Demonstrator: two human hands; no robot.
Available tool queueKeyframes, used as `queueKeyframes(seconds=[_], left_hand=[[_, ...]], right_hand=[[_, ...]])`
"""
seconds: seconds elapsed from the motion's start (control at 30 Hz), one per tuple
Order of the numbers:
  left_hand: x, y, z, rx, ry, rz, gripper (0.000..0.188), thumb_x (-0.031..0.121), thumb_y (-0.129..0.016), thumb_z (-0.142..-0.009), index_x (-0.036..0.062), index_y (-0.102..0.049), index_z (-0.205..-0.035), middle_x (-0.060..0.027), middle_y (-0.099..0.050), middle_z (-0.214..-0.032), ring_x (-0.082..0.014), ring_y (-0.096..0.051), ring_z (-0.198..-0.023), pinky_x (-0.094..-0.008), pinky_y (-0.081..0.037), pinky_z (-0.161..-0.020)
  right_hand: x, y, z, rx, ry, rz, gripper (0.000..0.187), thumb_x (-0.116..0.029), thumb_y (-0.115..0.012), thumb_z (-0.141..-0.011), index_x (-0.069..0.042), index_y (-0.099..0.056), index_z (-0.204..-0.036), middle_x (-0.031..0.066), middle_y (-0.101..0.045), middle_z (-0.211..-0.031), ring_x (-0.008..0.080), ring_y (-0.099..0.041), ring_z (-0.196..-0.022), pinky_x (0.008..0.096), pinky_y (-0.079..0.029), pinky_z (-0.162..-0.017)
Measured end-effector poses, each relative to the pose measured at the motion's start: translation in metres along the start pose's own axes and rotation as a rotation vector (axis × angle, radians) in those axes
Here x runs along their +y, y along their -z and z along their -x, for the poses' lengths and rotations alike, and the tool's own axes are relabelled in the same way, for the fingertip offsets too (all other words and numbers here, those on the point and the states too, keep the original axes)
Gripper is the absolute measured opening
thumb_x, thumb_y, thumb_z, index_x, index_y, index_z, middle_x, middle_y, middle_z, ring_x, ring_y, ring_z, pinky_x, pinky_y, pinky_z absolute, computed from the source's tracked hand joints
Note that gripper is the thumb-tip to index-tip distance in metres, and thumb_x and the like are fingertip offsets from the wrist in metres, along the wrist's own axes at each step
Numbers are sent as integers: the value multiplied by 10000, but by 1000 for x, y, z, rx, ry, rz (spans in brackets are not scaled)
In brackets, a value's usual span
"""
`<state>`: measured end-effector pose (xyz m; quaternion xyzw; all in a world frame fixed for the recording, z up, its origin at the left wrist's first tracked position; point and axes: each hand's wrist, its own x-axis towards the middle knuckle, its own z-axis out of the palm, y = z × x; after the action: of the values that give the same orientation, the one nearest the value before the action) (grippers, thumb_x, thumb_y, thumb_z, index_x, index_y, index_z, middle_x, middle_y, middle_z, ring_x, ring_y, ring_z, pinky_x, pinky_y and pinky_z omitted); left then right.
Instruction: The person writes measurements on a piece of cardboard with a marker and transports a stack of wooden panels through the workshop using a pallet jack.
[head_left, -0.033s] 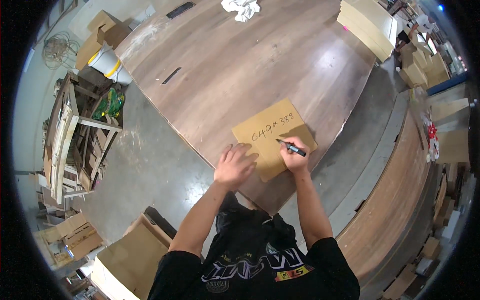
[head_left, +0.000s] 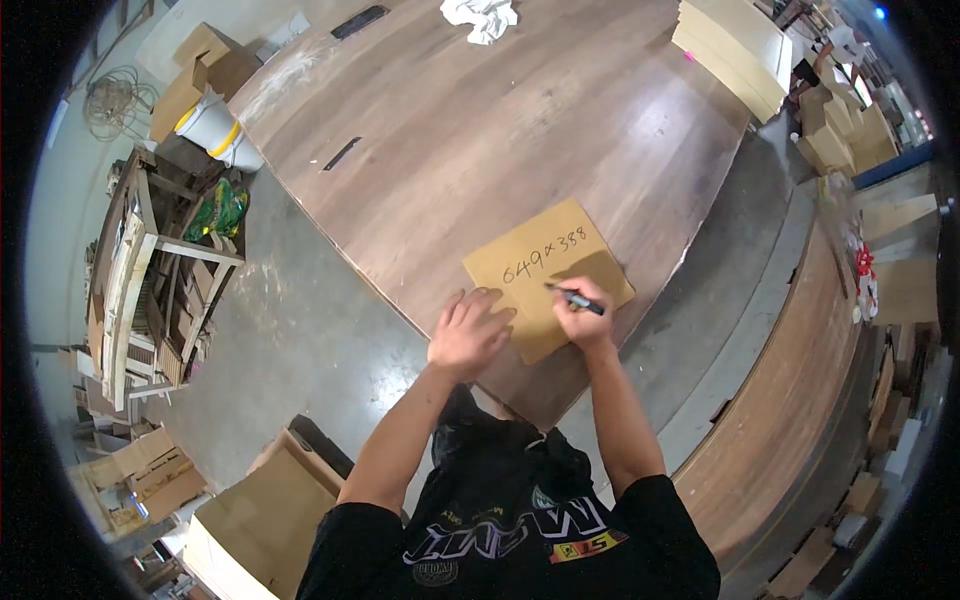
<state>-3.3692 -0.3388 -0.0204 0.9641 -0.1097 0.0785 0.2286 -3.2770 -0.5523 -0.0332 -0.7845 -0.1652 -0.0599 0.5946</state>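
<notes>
A square piece of brown cardboard (head_left: 527,318) lies at an angle on the wood-patterned table, with a line of dark handwriting across its upper part. My right hand (head_left: 583,312) grips a black marker (head_left: 582,301) between thumb and fingers. The marker's tip is at the cardboard, just below the writing. With its fingers spread flat, my left hand (head_left: 470,330) rests at the cardboard's left edge, its fingertips partly over the sheet.
The large table (head_left: 480,130) bears a crumpled white wad (head_left: 481,18) at the far side and a stack of pale boards (head_left: 738,50) at the far right. White buckets (head_left: 213,125) and a wooden rack (head_left: 150,270) stand left. An open carton (head_left: 265,520) is at my lower left.
My right hand has shifted slightly to the left with the marker, and the tip sits a little further left and lower on the cardboard. My left hand stays in place.
</notes>
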Motion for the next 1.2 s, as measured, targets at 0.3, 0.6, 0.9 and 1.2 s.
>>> queueKeyframes(seconds=[0.3, 0.6, 0.9, 1.2], left_hand=[[4, 1, -5, 28, -19, -18, 316, 303, -673, -871, 255, -662, -1183, -25, -540, -1346, -227, -476, -1294, -483, -325, -1118], [2, 1, 2, 19, 3, 3, 322, 292, -679, -861, 250, -665, -1179, -33, -538, -1350, -233, -463, -1305, -490, -321, -1124], [5, 5, -4, 3, 7, 20, 350, 270, -687, -850, 256, -655, -1198, -28, -525, -1361, -240, -467, -1302, -492, -317, -1129], [2, 0, -2, -22, 13, 11, 329, 299, -659, -872, 269, -658, -1199, -27, -498, -1384, -222, -408, -1345, -471, -273, -1163]], right_hand=[[57, 29, -10, 223, 163, 122, 111, 13, -720, -774, -38, -661, -852, 53, -673, -797, 110, -626, -734, 240, -487, -655], [-3, 12, 7, 51, -13, 100, 135, -22, -693, -778, -47, -669, -908, 70, -681, -801, 147, -639, -714, 282, -503, -661], [-4, 7, 23, 59, 75, 194, 125, -52, -726, -728, -87, -660, -828, 46, -637, -668, 215, -617, -618, 349, -467, -633], [8, 12, 31, -32, 41, 312, 153, -118, -733, -658, -143, -686, -801, 36, -706, -810, 222, -685, -757, 357, -469, -746]])
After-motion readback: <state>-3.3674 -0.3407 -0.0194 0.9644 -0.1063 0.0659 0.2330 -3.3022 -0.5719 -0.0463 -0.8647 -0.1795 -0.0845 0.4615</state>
